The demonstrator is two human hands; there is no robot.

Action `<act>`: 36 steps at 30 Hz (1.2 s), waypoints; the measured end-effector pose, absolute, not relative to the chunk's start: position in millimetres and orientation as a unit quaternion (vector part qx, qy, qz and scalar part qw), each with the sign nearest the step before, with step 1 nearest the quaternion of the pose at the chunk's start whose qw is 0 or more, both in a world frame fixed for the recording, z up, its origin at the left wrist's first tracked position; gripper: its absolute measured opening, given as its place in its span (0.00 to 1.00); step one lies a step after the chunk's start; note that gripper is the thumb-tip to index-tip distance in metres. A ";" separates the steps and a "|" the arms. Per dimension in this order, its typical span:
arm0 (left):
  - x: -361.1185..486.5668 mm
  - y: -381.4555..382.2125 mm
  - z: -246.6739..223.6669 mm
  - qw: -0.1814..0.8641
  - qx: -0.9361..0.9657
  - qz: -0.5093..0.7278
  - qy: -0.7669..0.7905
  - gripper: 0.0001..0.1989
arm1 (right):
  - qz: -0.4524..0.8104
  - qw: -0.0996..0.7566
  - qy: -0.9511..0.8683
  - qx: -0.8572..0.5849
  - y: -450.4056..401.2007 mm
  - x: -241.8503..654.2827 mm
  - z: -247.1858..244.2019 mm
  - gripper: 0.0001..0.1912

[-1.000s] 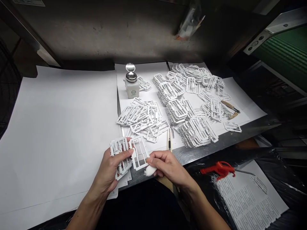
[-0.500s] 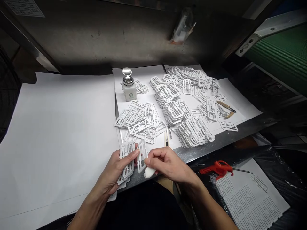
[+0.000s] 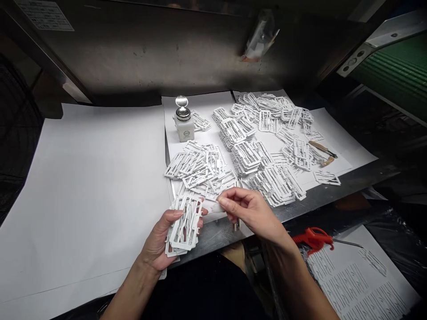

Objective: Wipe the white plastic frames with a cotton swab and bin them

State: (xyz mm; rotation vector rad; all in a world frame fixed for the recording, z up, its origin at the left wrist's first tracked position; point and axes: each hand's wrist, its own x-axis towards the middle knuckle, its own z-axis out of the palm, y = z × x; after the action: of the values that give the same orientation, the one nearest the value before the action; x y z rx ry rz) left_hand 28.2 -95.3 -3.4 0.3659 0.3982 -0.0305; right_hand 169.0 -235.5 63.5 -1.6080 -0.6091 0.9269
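Note:
My left hand (image 3: 160, 242) grips a stack of white plastic frames (image 3: 185, 222) at the table's front edge, thumb on top and fingertips showing at the right side. My right hand (image 3: 250, 209) pinches a small white wad (image 3: 216, 207) just right of the stack, not touching it. Behind both hands lies a loose pile of similar frames (image 3: 198, 166). Neater stacks (image 3: 247, 155) stand to its right.
A white bottle (image 3: 185, 129) with its metal lid raised stands behind the loose pile. Tan-handled pliers (image 3: 322, 151) lie at the right. A red air gun (image 3: 313, 240) rests by printed paper at lower right. White paper (image 3: 100, 186) covers the left side.
The frame that was tilted between my hands now lies flat on the stack in my left hand. My right hand has moved up and to the right with the white wad.

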 end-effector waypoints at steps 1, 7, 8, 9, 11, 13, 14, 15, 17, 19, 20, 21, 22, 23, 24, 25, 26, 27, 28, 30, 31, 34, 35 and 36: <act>27.2 -95.0 -4.8 0.965 0.183 -0.010 0.190 0.17 | 0.376 0.572 -0.253 -0.684 -235.7 170.7 61.3 0.12; 27.9 -98.5 -6.8 0.952 0.222 -0.012 0.210 0.17 | 0.278 0.566 -0.297 -0.718 -211.7 159.1 57.1 0.11; 28.0 -99.3 -6.4 0.946 0.229 -0.014 0.227 0.16 | 0.264 0.548 -0.324 -0.725 -207.0 156.1 57.0 0.11; 27.9 -99.7 -6.0 0.940 0.236 -0.011 0.246 0.15 | 0.247 0.527 -0.353 -0.733 -203.6 153.8 56.8 0.10; 26.8 -99.4 -5.3 0.930 0.247 -0.001 0.272 0.14 | 0.210 0.479 -0.398 -0.754 -202.5 152.6 55.3 0.07; 25.3 -97.3 -5.3 0.930 0.247 -0.002 0.272 0.15 | 0.187 0.445 -0.397 -0.780 -208.1 155.4 53.3 0.05; 24.8 -96.0 -5.5 0.933 0.244 -0.007 0.265 0.16 | 0.183 0.438 -0.382 -0.793 -212.4 157.5 52.5 0.05; 24.5 -94.7 -5.9 0.935 0.240 -0.011 0.260 0.16 | 0.179 0.437 -0.366 -0.802 -216.8 159.2 52.2 0.05; 24.8 -93.0 -6.6 0.938 0.231 -0.012 0.258 0.16 | 0.167 0.450 -0.346 -0.806 -223.7 160.1 53.0 0.06; 26.0 -92.7 -7.1 0.935 0.227 -0.007 0.271 0.16 | 0.159 0.468 -0.348 -0.797 -226.7 156.4 55.4 0.06; 26.7 -93.0 -7.2 0.933 0.225 -0.001 0.280 0.16 | 0.159 0.473 -0.354 -0.791 -226.9 153.1 56.7 0.06; 27.5 -93.5 -7.2 0.932 0.222 0.008 0.288 0.15 | 0.160 0.474 -0.361 -0.787 -226.7 149.0 57.9 0.06; 28.2 -94.0 -7.2 0.931 0.220 0.020 0.291 0.14 | 0.163 0.473 -0.369 -0.784 -226.3 144.4 58.6 0.06; 28.8 -94.5 -7.2 0.931 0.217 0.032 0.291 0.13 | 0.167 0.470 -0.374 -0.781 -226.1 139.4 58.8 0.06; 29.3 -95.0 -7.3 0.933 0.212 0.043 0.286 0.13 | 0.174 0.469 -0.380 -0.778 -226.1 134.1 58.5 0.06; 29.8 -95.4 -7.4 0.936 0.207 0.049 0.281 0.12 | 0.184 0.468 -0.386 -0.773 -226.2 128.7 57.7 0.06; 30.2 -95.8 -7.4 0.938 0.202 0.050 0.276 0.12 | 0.197 0.469 -0.392 -0.766 -226.5 123.3 56.5 0.07; 30.5 -96.2 -7.4 0.940 0.200 0.045 0.273 0.13 | 0.211 0.470 -0.401 -0.757 -226.7 117.8 55.1 0.07; 30.8 -96.6 -7.1 0.940 0.202 0.036 0.271 0.14 | 0.223 0.473 -0.411 -0.747 -226.7 112.3 53.8 0.07; 31.3 -97.8 -5.9 0.938 0.215 0.016 0.272 0.15 | 0.232 0.483 -0.429 -0.727 -225.9 102.5 51.5 0.07; 31.5 -98.3 -4.9 0.936 0.220 0.007 0.275 0.16 | 0.229 0.487 -0.436 -0.721 -225.3 98.5 50.7 0.08; 32.0 -98.9 -1.3 0.928 0.207 0.011 0.308 0.15 | 0.226 0.480 -0.456 -0.715 -225.7 92.8 49.0 0.08; 32.3 -98.6 -0.5 0.927 0.199 0.025 0.318 0.14 | 0.228 0.471 -0.459 -0.718 -227.3 93.1 48.5 0.08; 32.7 -98.0 0.1 0.925 0.194 0.042 0.324 0.13 | 0.230 0.459 -0.457 -0.726 -229.5 94.3 48.1 0.08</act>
State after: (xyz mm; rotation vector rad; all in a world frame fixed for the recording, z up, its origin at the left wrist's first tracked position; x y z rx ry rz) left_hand 32.7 -98.0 0.1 0.3985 0.6654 0.0871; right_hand 94.3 -229.5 48.1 -1.7873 -1.1258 0.5658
